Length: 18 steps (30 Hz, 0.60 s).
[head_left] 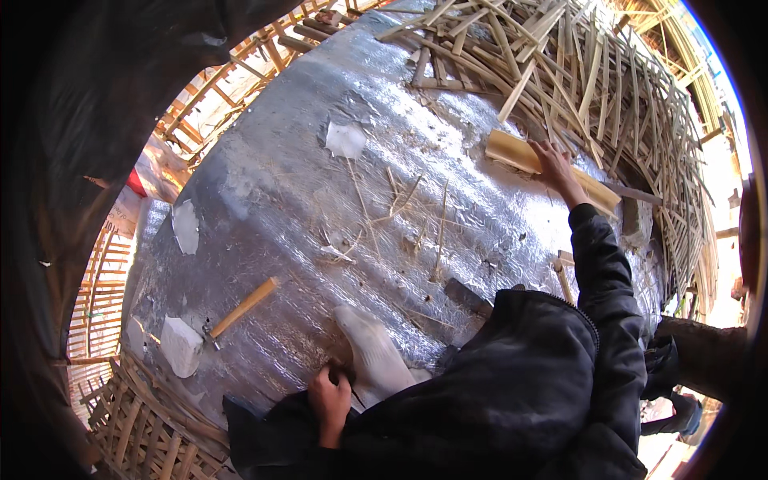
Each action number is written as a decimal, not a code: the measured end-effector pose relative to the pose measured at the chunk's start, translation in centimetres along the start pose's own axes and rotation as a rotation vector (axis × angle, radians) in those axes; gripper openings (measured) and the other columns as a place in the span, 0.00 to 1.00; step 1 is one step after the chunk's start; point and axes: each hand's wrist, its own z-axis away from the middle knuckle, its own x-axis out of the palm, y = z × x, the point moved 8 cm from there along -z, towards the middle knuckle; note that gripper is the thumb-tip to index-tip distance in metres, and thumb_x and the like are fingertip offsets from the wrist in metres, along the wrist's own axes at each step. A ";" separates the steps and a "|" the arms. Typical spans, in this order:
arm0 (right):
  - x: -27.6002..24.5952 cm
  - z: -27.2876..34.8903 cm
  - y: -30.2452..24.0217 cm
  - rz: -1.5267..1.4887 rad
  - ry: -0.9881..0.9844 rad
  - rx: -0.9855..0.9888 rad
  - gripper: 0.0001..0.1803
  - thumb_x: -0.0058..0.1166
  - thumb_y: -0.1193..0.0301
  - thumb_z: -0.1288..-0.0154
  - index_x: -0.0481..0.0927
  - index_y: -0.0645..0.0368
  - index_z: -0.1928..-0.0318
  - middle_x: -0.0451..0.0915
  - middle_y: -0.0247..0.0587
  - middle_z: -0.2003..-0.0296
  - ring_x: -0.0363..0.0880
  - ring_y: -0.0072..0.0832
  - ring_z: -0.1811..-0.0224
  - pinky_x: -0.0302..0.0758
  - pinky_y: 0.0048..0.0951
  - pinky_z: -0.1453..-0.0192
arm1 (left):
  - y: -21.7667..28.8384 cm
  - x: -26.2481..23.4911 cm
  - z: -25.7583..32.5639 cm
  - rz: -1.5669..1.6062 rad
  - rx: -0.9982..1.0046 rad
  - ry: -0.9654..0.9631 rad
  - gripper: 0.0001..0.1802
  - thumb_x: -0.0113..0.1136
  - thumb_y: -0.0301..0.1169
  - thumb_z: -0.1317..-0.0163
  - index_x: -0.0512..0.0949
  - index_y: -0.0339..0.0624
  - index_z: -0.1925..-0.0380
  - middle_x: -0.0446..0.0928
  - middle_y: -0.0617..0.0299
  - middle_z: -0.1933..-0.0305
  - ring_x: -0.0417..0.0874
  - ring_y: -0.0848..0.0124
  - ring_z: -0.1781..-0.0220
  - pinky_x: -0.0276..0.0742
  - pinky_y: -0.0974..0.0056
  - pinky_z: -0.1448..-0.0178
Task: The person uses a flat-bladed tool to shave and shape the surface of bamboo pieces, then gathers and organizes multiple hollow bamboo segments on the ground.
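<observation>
Bamboo plank [524,157] under right hand [556,166], on silver foil sheet [288,192].

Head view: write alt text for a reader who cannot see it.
The right hand rests on a pale wooden plank atop a silver foil-covered surface. The left hand presses the foil near a hammer; bamboo strips lie beyond.

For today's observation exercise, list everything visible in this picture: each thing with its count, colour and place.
Foil sheeting: one, silver, covering the curved surface.
Bamboo strips: many, tan, woven at top right.
Bamboo piece: one, pale yellow, under the right hand.
Hammer: one, wooden handle, lower left on the foil.
White patches: several, on the foil.
Left hand: on the foil, bottom centre.
Right hand: pressing on the bamboo piece.
</observation>
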 end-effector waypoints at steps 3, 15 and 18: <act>-0.8 1.3 -1.4 -0.060 -0.096 -0.074 0.54 0.83 0.64 0.62 0.69 0.45 0.30 0.75 0.38 0.41 0.72 0.41 0.35 0.64 0.55 0.37 | -0.2 0.2 0.1 0.018 -0.023 0.007 0.18 0.59 0.37 0.35 0.85 0.34 0.53 0.84 0.37 0.55 0.84 0.40 0.50 0.79 0.46 0.44; -13.6 6.9 -22.0 -0.369 0.175 -0.411 0.51 0.77 0.65 0.57 0.71 0.46 0.28 0.77 0.39 0.41 0.70 0.38 0.37 0.62 0.48 0.34 | -1.9 0.9 0.3 0.088 -0.024 0.036 0.19 0.60 0.38 0.36 0.84 0.34 0.53 0.84 0.38 0.56 0.84 0.39 0.51 0.79 0.45 0.46; -21.6 6.4 -24.4 -0.476 0.362 -0.382 0.49 0.77 0.66 0.55 0.72 0.48 0.28 0.77 0.40 0.40 0.73 0.37 0.37 0.67 0.50 0.34 | -1.4 0.8 0.0 0.130 0.008 0.029 0.17 0.59 0.39 0.36 0.84 0.38 0.55 0.85 0.39 0.57 0.84 0.39 0.52 0.80 0.44 0.48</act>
